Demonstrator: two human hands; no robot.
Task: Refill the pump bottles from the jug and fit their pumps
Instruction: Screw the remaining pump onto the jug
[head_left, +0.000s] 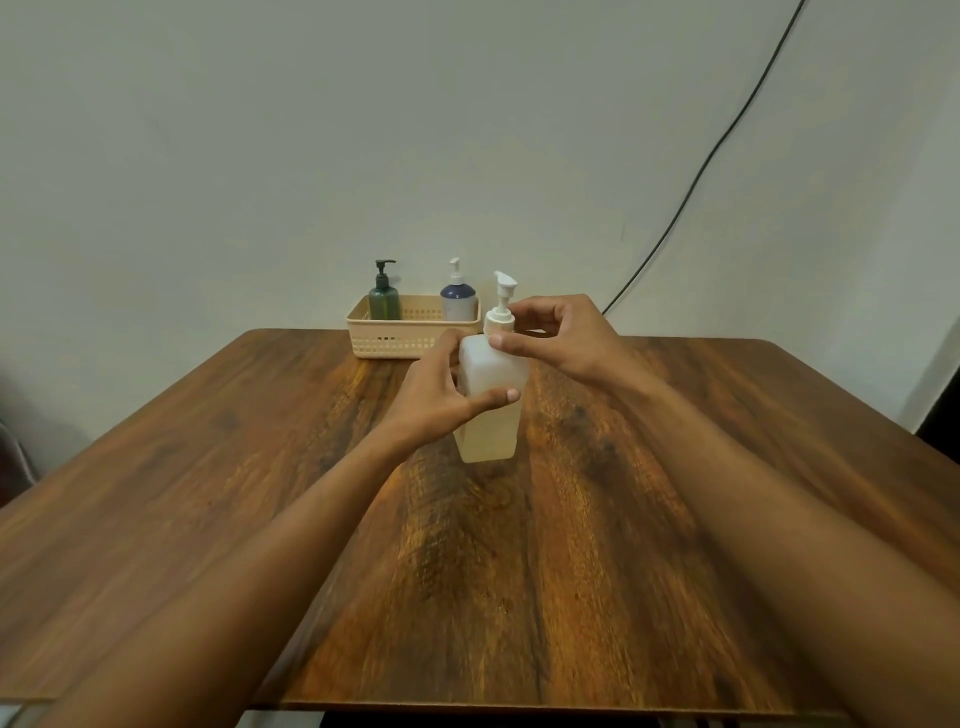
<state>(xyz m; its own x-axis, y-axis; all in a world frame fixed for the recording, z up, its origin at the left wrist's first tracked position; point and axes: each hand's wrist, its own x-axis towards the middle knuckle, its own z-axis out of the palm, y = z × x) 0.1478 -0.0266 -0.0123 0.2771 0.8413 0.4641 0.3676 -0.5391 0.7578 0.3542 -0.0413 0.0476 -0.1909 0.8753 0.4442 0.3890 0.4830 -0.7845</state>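
In the head view, a white pump bottle (491, 410) is just in front of the basket (410, 345), out on the table (675, 467). I cannot tell if its bottom touches the wood. The left hand (441, 389) wraps round the bottle's body, thumb across the front, likely to keep it from turning. The right hand (563, 338) comes in from the side, and its fingers (530, 312) pinch the pump (500, 317) at the neck, probably to twist it tight. Both arms reach straight out. Inside the basket stand a green pump bottle (384, 301) and a blue pump bottle (458, 301), pumps on, so they look done. No jug shows.
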